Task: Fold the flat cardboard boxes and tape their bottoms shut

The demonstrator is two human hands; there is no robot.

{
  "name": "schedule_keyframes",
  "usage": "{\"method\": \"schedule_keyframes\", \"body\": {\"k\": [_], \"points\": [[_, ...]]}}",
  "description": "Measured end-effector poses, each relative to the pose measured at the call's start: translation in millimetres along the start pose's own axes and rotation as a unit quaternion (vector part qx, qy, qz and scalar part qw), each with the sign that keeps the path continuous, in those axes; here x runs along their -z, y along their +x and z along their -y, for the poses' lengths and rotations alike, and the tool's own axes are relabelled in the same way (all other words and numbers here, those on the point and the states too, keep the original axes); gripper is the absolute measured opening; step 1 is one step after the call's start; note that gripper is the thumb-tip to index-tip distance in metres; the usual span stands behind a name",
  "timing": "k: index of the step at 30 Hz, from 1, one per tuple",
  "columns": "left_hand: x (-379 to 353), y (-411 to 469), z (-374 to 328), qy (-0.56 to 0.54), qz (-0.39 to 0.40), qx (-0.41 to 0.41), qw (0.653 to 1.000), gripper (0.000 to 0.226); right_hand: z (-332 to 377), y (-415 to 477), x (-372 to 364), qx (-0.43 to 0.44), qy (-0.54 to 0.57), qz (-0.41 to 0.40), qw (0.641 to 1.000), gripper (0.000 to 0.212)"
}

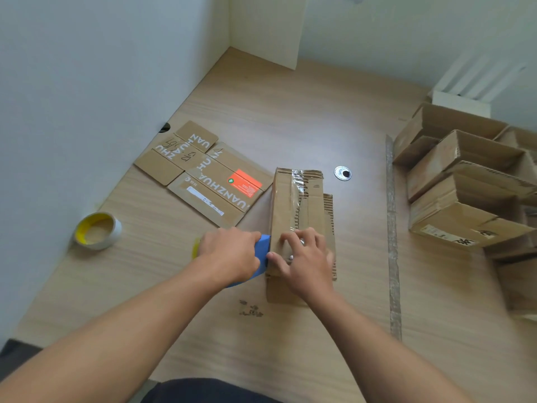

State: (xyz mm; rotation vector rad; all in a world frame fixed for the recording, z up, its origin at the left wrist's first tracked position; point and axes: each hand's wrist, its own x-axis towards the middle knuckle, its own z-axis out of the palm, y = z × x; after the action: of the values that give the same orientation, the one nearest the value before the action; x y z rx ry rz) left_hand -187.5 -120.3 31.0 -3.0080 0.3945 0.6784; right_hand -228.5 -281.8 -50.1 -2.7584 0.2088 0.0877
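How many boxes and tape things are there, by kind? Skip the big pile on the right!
flat boxes: 2
folded box: 1
loose tape roll: 1
blue tape dispenser: 1
Total: 5

The pale wood counter (290, 112) carries a flattened box (209, 181), a tape roll (98, 231), a taped box (299, 205) and stacked boxes (465, 193).

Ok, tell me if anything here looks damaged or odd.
The box under the right hand has ragged, torn flap edges showing bare corrugation, and its clear tape lies wrinkled. A crumpled strip lies to its right.
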Motion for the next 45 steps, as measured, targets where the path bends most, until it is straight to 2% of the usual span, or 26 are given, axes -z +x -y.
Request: {"method": "schedule_keyframes", "body": {"k": [4,7,10,15,19,22,26,29,32,35,37,40,43,45], "points": [[-18.0,-4.9,2.1,-0.009,-0.015,-0.001,1.000,0.058,7.3,-2.2,-1.8,-0.018,0.001,-0.005,1.000,0.039],[-25.4,-7.1,17.1,-0.054,-0.021,-0.006,0.998,0.064,7.1,-5.2,-0.2,-0.004,-0.018,-0.009,1.000,0.047],[-24.1,-11.6,32.5,-0.089,-0.026,-0.002,0.996,0.066,8.0,-7.9,0.4,-0.011,-0.045,0.038,0.998,0.067],[-25.5,-15.3,47.8,-0.150,-0.027,0.010,0.988,0.066,9.8,-11.2,16.9,-0.021,-0.046,0.126,0.991,0.080],[-23.2,-14.4,55.0,-0.169,-0.042,0.012,0.985,0.065,-7.7,-24.4,35.6,0.016,-0.111,0.158,0.981,0.089],[-21.5,-13.4,58.7,-0.178,-0.050,0.019,0.983,0.065,-17.5,-26.6,49.4,0.011,-0.116,0.140,0.983,0.087],[-17.7,-11.7,61.5,-0.180,-0.060,0.020,0.982,0.065,-11.5,-17.5,45.2,-0.063,-0.092,0.097,0.989,0.089],[-12.3,-12.2,64.7,-0.177,-0.070,0.019,0.981,0.065,-9.1,-14.0,37.3,-0.085,-0.076,0.121,0.986,0.089],[-8.2,-13.4,71.6,-0.184,-0.083,0.016,0.979,0.065,-16.3,-13.1,45.5,-0.047,-0.076,0.164,0.982,0.086],[-5.9,-15.1,78.5,-0.193,-0.087,0.013,0.977,0.065,-36.0,-18.8,60.7,-0.003,-0.130,0.200,0.971,0.082],[-5.3,-16.2,80.8,-0.195,-0.089,0.014,0.977,0.064,-47.0,-24.3,68.3,-0.002,-0.158,0.201,0.967,0.080],[-5.5,-17.2,78.7,-0.199,-0.092,0.017,0.976,0.064,-40.3,-24.0,71.5,-0.005,-0.143,0.184,0.973,0.082],[-5.5,-16.5,73.0,-0.207,-0.094,0.011,0.974,0.064,-13.8,-14.4,56.9,-0.020,-0.112,0.101,0.988,0.082],[-4.7,-15.1,69.7,-0.217,-0.097,0.005,0.971,0.064,1.7,-12.2,40.5,-0.041,-0.090,0.079,0.992,0.081]]}}
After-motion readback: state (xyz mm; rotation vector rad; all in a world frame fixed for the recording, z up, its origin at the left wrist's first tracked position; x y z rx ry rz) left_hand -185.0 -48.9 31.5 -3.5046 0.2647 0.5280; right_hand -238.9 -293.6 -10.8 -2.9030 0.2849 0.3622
